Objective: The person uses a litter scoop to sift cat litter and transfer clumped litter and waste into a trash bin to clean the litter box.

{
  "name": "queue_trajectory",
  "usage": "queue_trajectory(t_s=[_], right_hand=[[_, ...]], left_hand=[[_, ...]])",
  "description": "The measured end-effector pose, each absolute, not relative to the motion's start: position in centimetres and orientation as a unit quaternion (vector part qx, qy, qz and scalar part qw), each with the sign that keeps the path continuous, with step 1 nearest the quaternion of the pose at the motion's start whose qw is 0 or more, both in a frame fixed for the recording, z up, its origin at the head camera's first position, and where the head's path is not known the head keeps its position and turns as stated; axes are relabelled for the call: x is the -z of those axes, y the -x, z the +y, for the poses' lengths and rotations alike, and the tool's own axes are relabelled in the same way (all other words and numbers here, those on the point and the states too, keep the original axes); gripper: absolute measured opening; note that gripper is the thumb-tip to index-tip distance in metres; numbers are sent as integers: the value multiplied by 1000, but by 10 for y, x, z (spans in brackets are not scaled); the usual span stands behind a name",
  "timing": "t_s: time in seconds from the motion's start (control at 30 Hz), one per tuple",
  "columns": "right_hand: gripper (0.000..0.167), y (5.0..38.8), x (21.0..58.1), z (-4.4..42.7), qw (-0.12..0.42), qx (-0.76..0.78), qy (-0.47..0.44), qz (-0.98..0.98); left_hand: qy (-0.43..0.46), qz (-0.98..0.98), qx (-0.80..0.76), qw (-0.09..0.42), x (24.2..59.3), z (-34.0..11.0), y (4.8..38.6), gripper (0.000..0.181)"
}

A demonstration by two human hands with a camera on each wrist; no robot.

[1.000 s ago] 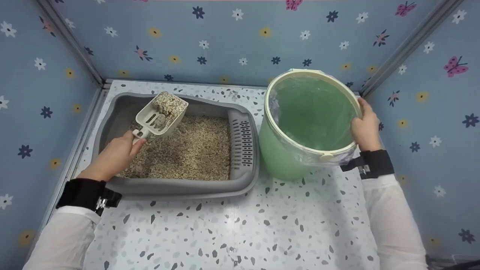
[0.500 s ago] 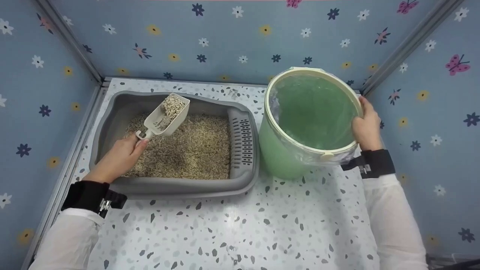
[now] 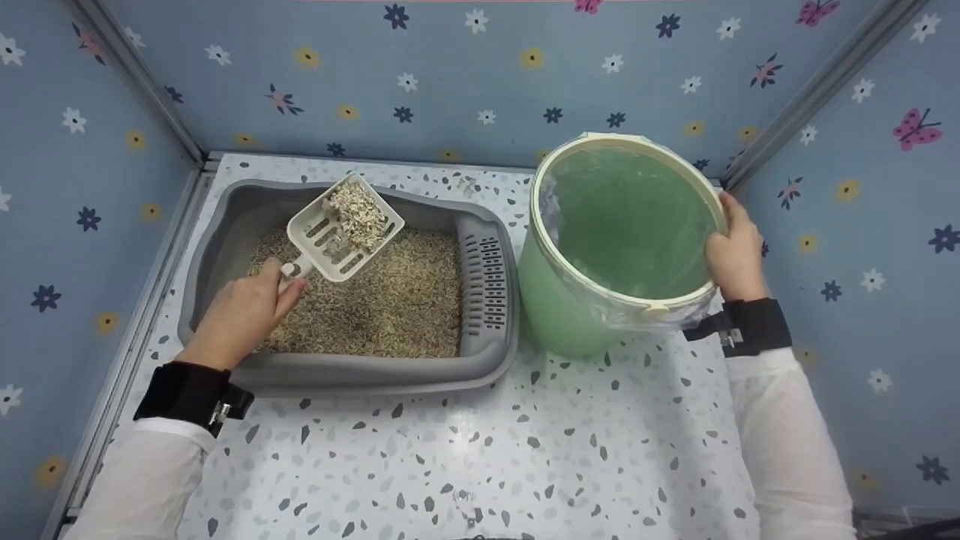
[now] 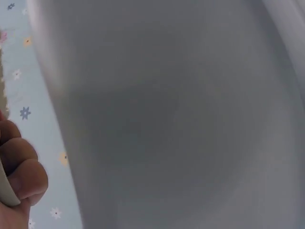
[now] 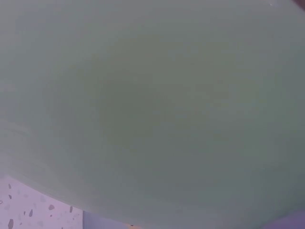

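Note:
In the head view my left hand (image 3: pixel 244 311) grips the handle of a white slotted litter scoop (image 3: pixel 322 238). A heap of litter (image 3: pixel 358 214) lies in the scoop, towards its far end. The scoop is held above a grey litter box (image 3: pixel 360 369) with litter (image 3: pixel 405 300) spread over its floor. In the left wrist view curled fingers (image 4: pixel 28 176) wrap the pale handle. My right hand (image 3: pixel 735 251) grips the right rim of a green bin (image 3: pixel 570 315), which leans and has a clear bag (image 3: pixel 660 319) folded over its cream rim. The bin's wall fills most of the right wrist view.
Both containers stand on a white speckled tabletop (image 3: pixel 450 465), the bin just right of the litter box. Flowered blue panels (image 3: pixel 450 75) close off the back and both sides. The litter box has a raised, slotted ledge (image 3: pixel 484 285) at its right end.
My left hand has shifted slightly right with the scoop, which has swung and tilted so its slotted floor faces up more. The right hand and the bin have stayed about where they were.

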State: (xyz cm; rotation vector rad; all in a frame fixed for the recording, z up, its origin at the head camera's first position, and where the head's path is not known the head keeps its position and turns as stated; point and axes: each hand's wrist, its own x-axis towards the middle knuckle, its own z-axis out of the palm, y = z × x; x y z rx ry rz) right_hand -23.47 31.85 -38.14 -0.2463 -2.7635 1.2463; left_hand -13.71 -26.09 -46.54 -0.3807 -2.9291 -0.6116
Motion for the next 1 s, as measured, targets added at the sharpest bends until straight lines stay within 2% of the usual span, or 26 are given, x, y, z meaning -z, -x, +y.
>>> queue_trajectory(t_s=[0.2,0.4,0.7,1.0], right_hand=[[70,234,381,319,41,-412,86,-906],[70,235,381,320,39,-409,87,-907],[69,234,381,318,43,-404,85,-910],[70,233,381,317,39,-407,90,-908]], left_hand=[[138,-962,201,123,469,-257,137,29],[139,-960,209,124,472,-255,137,30],[76,-968,239,14,467,-255,135,45],[13,-941,331,-70,458,-248,137,44]])
